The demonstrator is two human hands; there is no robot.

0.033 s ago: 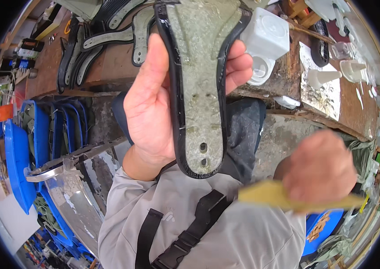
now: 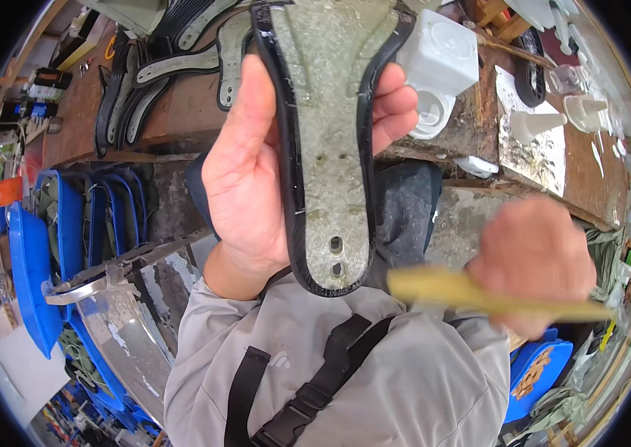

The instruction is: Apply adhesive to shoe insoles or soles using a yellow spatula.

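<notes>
Left hand (image 2: 243, 167) wraps behind a black-edged, grey-green plate (image 2: 334, 186); just right of that hand's fingertips, a white plastic container (image 2: 442, 54)! Right hand (image 2: 535, 253), all blur, grips a flat yellow strip (image 2: 435, 287).

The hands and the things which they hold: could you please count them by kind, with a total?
Hands: 2 (left hand, right hand)
Grey piece with black edging: 1, in the left hand
Yellow elongated thing: 1, blurred, in the right hand
Total: 4
</notes>
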